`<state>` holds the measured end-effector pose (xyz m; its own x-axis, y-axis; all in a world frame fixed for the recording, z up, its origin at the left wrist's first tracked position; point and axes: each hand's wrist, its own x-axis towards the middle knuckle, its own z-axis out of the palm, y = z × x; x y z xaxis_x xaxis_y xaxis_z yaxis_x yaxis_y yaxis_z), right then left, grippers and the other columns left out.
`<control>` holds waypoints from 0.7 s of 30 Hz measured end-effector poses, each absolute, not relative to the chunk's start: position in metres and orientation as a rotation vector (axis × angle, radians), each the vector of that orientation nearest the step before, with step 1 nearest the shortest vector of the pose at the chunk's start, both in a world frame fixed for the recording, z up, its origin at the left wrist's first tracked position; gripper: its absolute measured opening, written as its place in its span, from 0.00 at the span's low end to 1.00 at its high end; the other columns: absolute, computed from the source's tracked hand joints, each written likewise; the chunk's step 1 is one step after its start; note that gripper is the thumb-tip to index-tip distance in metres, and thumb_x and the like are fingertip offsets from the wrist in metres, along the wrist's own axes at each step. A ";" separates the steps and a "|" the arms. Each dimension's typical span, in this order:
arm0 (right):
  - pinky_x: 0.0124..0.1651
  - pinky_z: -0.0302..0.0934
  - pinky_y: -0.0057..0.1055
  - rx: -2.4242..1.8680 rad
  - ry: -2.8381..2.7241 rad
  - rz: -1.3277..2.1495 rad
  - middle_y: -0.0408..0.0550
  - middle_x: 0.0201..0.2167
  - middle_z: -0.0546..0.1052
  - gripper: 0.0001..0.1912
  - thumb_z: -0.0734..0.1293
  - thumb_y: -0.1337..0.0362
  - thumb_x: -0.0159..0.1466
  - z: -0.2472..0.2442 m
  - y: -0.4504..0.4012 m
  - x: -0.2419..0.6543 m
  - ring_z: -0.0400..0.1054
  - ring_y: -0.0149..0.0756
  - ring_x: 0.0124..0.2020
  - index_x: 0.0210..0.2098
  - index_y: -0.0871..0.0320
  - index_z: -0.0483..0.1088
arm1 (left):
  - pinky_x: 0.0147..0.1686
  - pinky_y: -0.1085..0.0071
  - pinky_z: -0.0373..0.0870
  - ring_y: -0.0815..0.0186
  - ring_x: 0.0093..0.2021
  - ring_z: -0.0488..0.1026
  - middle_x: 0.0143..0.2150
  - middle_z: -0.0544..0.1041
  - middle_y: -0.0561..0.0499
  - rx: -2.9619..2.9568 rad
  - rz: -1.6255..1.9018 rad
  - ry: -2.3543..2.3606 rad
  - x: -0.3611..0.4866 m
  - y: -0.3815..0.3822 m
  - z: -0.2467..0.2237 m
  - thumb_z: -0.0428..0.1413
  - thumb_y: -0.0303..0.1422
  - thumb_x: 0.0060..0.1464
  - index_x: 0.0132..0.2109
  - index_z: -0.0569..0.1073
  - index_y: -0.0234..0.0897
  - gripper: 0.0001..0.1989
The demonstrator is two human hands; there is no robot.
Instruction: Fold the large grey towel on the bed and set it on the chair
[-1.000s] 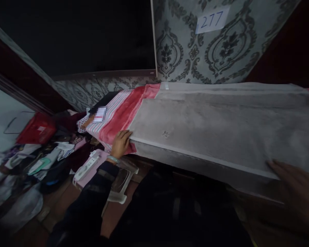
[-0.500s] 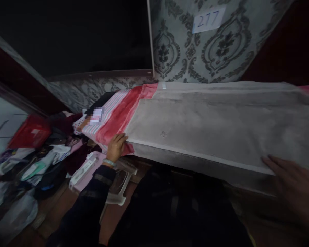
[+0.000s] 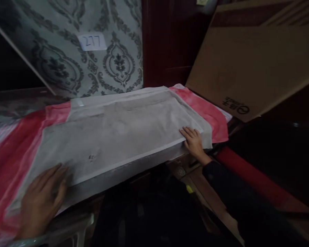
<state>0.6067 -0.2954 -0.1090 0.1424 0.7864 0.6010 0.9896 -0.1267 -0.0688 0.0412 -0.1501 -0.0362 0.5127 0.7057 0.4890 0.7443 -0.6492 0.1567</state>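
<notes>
Two of your bare hands lie on one long grey cloth [image 3: 126,128], which spreads across the middle of your view with its near side hanging down. At far left, the edge of a dark screen [image 3: 9,65] slants down beside the patterned wallpaper [image 3: 119,65]. Below it, a striped cloth [image 3: 0,133] shows past the red-and-pink cloth [image 3: 23,147] that runs under the grey one's left end.

Your left hand [image 3: 42,202], slightly blurred, wears a pale bracelet [image 3: 28,241] and rests by the grey cloth's near left corner; its grip is wide, fingers extended and thumb apart, pinching nothing you can see. A pale stool [image 3: 81,223] shows partly below that hand.

On the wall above is a white paper marked 277 [image 3: 93,41]. Further right, a small dark mark [image 3: 92,157] sits on the grey cloth, near its front edge.

Your right hand [image 3: 194,142] lies palm down on the near edge toward the right end, its grip open and fingers laid out flat; you cannot see its thumb clearly. Just beyond, a pink cloth [image 3: 211,115] extends from under the grey one, with a large cardboard box [image 3: 254,65] tilted behind it.
</notes>
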 end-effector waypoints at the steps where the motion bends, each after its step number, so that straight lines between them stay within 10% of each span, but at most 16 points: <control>1: 0.65 0.50 0.55 -2.012 -1.667 -0.579 0.53 0.63 0.70 0.31 0.59 0.71 0.62 -0.109 -0.295 0.608 0.59 0.51 0.65 0.64 0.54 0.67 | 0.63 0.45 0.65 0.52 0.64 0.66 0.70 0.63 0.59 -2.680 -0.830 -1.222 0.054 -0.146 -0.035 0.44 0.42 0.67 0.69 0.55 0.67 0.26; 4: 0.66 0.47 0.58 -2.071 -1.609 -0.534 0.54 0.66 0.67 0.33 0.58 0.71 0.62 -0.109 -0.294 0.610 0.55 0.52 0.67 0.67 0.53 0.63 | 0.63 0.43 0.65 0.51 0.65 0.66 0.70 0.62 0.64 -2.755 -0.815 -0.986 0.097 -0.133 -0.033 0.42 0.42 0.66 0.70 0.49 0.71 0.29; 11: 0.68 0.45 0.57 -2.124 -1.618 -0.503 0.52 0.69 0.62 0.35 0.59 0.70 0.62 -0.106 -0.293 0.612 0.53 0.51 0.69 0.69 0.51 0.61 | 0.62 0.46 0.65 0.47 0.67 0.64 0.67 0.68 0.38 -2.797 -0.606 -0.824 0.169 -0.116 -0.045 0.41 0.44 0.65 0.64 0.69 0.36 0.29; 21: 0.67 0.46 0.59 -2.158 -1.642 -0.410 0.49 0.70 0.60 0.35 0.56 0.74 0.62 -0.085 -0.294 0.639 0.50 0.52 0.70 0.68 0.50 0.62 | 0.61 0.44 0.65 0.46 0.68 0.63 0.67 0.67 0.39 -2.775 -0.497 -0.910 0.177 -0.120 -0.065 0.37 0.41 0.67 0.65 0.70 0.34 0.29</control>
<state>0.6395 -0.2936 -0.0854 0.2684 0.8472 0.4585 0.9633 -0.2329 -0.1335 0.1774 -0.1198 -0.0648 0.7571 0.5407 0.3667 0.6007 -0.7968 -0.0654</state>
